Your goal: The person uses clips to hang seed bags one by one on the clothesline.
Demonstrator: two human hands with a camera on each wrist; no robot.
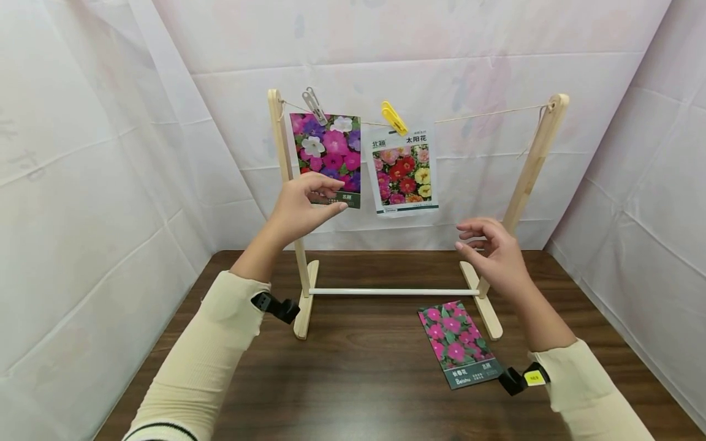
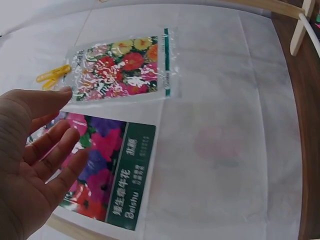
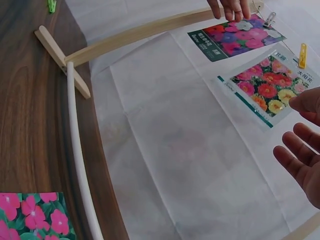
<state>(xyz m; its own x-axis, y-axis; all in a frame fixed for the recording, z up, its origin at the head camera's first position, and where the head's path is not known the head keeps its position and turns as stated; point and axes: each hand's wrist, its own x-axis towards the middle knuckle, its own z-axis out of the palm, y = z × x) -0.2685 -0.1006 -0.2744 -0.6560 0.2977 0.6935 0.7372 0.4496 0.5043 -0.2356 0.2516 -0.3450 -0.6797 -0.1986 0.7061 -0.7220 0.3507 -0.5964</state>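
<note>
A seed packet with purple and pink flowers (image 1: 353, 142) hangs from a string (image 1: 485, 115) by a silver clothes peg (image 1: 314, 106). Beside it, a yellow clothes peg (image 1: 394, 118) holds a clear-edged seed packet with red and yellow flowers (image 1: 407, 174). My left hand (image 1: 298, 205) is in front of the purple packet's lower part, its fingers loosely bent around nothing. Lower down at the right, my right hand (image 1: 496, 257) hovers by the right post with relaxed fingers and nothing in it. A pink-flowered seed packet (image 1: 455, 337) lies on the table beneath it.
The wooden stand has a left post (image 1: 282, 141), a right post (image 1: 532, 150) and a white lower rod (image 1: 391, 292). It stands on a dark wooden table (image 1: 353, 367). A green object (image 3: 51, 6) lies at the table's far side in the right wrist view. White cloth (image 1: 353, 37) hangs behind.
</note>
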